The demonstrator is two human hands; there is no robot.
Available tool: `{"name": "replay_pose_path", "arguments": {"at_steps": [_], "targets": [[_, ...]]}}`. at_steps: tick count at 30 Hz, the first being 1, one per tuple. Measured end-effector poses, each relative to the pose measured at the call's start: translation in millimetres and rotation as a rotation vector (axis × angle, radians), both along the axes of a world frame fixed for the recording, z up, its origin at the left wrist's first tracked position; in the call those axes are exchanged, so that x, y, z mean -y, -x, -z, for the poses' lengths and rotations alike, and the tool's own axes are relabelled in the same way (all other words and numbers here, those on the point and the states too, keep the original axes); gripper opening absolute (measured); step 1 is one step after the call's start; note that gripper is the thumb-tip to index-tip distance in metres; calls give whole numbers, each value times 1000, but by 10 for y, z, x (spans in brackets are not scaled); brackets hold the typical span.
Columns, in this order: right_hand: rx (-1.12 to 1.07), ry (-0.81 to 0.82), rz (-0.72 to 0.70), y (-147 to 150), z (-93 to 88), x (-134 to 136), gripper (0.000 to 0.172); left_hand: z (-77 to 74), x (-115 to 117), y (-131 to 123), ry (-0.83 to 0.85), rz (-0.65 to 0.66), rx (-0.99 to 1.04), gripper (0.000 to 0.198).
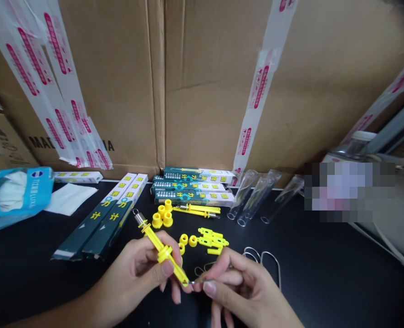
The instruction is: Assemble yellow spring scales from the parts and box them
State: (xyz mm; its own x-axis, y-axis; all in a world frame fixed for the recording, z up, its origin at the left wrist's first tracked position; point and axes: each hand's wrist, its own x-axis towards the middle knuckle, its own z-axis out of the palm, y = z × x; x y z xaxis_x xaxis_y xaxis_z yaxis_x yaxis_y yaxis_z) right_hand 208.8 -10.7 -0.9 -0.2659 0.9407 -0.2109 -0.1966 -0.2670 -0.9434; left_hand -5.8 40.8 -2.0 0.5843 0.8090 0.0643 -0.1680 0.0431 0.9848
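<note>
My left hand (143, 269) is closed around a yellow plastic spring-scale core (155, 237), which tilts from upper left to lower right. A metal spring and a wire loop (135, 212) stick out at its upper end, and a yellow collar sits round its middle. At the lower tip, my right hand (237, 287) pinches a thin metal wire piece (196, 282) that meets the yellow end; the fingers partly hide it. Just beyond the hands lie small yellow rings (192, 240), flat yellow tabs (207, 241) and several bent wire hooks (272, 264).
Green-and-white boxes (195, 197) are stacked at the back, with two longer ones (116, 218) at left. Clear tubes (256, 200) lie right of centre. Yellow collars (161, 214) and spring cores (198, 209) sit between. A blue packet (34, 200) is far left; large cartons (202, 114) wall the back.
</note>
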Motion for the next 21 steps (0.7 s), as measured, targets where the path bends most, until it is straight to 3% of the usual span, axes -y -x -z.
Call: {"name": "replay_pose_path", "arguments": {"at_steps": [6,11,21], "targets": [[160,-40,4,19,65,40,44,-15,-16,-3,35,4,18,35],[376,-166,-43,-23,164,76,36,48,-43,-6,1,-50,8,35],[628,-475,-37,-41,130,52,18,-131,-37,-54,-5,-48,-96,50]]}}
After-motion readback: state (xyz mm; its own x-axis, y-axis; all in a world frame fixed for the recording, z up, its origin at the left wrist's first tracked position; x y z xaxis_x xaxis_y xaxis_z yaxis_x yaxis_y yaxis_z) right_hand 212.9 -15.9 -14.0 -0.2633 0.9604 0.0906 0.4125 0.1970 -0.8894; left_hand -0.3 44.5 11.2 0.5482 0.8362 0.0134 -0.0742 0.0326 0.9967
